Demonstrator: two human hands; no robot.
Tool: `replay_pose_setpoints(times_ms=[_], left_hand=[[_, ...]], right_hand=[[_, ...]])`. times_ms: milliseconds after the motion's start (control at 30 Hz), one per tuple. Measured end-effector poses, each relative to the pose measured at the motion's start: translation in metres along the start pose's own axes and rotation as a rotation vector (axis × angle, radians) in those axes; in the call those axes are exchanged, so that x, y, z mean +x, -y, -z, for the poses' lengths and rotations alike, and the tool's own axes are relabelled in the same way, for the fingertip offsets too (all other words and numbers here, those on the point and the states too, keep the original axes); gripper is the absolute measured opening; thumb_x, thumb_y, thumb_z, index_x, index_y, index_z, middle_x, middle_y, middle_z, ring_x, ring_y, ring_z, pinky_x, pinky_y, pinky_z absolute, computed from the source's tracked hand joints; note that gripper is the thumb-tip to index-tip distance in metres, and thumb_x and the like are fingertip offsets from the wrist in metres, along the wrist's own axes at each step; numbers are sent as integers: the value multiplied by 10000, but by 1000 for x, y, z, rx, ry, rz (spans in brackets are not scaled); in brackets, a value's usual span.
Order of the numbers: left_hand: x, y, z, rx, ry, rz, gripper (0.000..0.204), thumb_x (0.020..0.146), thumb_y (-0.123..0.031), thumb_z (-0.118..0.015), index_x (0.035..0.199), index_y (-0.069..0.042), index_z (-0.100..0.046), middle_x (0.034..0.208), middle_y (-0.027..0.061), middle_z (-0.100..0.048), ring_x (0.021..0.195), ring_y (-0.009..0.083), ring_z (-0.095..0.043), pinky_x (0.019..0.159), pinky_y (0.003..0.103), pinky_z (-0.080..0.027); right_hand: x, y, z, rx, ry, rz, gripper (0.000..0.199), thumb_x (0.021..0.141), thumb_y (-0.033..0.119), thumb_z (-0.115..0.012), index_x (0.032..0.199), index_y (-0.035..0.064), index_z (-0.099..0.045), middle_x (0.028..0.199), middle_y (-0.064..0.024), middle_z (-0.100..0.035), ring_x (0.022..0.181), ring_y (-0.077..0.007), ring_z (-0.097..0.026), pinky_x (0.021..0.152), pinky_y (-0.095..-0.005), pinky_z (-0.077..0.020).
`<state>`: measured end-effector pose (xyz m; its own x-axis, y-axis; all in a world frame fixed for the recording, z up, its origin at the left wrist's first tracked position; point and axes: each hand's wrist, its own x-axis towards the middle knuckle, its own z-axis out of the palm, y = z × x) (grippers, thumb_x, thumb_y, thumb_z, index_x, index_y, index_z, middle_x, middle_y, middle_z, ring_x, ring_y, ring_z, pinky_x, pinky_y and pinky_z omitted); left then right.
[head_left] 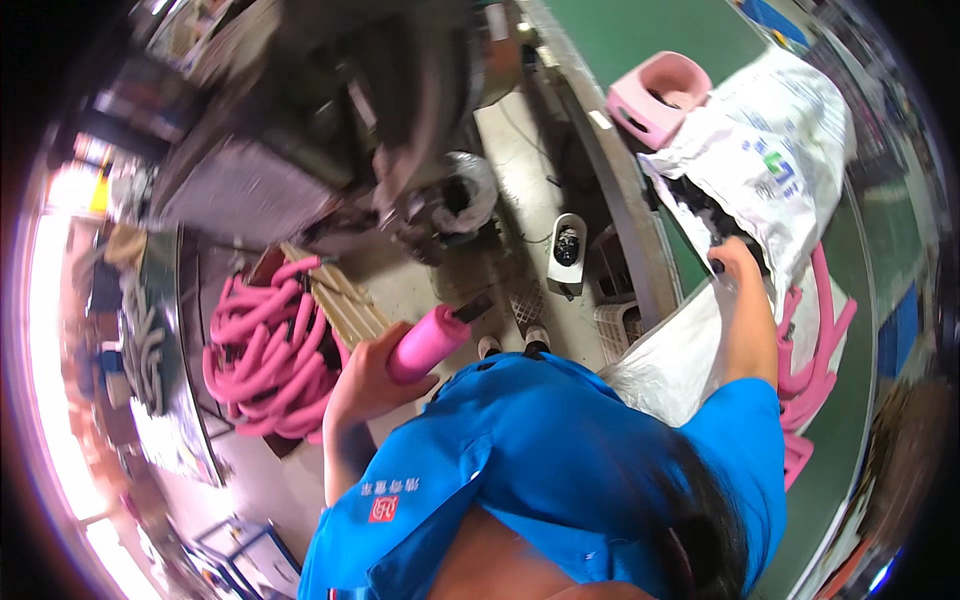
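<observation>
Left hand (378,372) was wrapped round a pink foam tube (428,346), a dark end sticking out, tube held up in front of the body, off any surface. Right hand (737,256) was at the mouth of a white sack (805,125), fingers closed on a dark piece (717,266); exact kind too blurred to tell. More dark pieces (706,204) showed inside the mouth.

Sack lay on the green tabletop (640,28), mouth facing its left edge. Pink holder (632,112) sat just beside the sack, at that same left edge. Loose pink tubes (818,375) lay toward the tabletop's right edge. Off the tabletop: pink tube heap (268,350) to the left, white container (553,266) on the floor.

Step, as judged: picking a dark piece from the sack, tube in the other hand. Next move called for a firm pinch and a clean lift past the sack's rim.
</observation>
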<state>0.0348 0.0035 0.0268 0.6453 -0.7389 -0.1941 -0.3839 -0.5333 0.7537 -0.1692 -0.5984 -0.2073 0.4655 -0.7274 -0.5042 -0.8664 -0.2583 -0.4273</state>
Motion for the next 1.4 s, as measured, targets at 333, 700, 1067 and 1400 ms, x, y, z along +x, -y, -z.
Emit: replay_pose_setpoints(times_ms=[333,700,1067,1400], left_hand=[[28,-6,-25,-249,-28,-167,325,676,-124,-692,953,-21,-554,737,146,-597,673,255,-603,656,337,-474],[30,3,-24,-167,-98,-179,350,660,-135,-705,946,-7,-548,738,171,-587,663,305,-597,644,356,-468],[18,30,-23,-5,-1,-194,457,595,-120,-694,1028,-58,-560,819,170,-629,768,350,-623,690,396,-498],[2,49,-24,-121,-56,-46,369,604,-148,-694,942,-80,-565,762,170,-619,725,356,-616,657,404,-493]], right_hand=[[-269,254,-44,964,274,712,258,882,304,-611,827,58,-559,536,15,-475,420,-52,-419,404,-188,-292],[-325,289,-89,1331,477,530,259,937,292,-481,821,61,-499,576,-112,-580,459,-180,-590,362,-213,-366],[-322,281,-111,1214,913,415,240,938,348,-486,1002,119,-518,655,-111,-610,493,-207,-608,398,-265,-428],[-291,298,-108,721,512,735,319,973,345,-415,918,63,-555,630,22,-443,491,-61,-412,444,-211,-337]])
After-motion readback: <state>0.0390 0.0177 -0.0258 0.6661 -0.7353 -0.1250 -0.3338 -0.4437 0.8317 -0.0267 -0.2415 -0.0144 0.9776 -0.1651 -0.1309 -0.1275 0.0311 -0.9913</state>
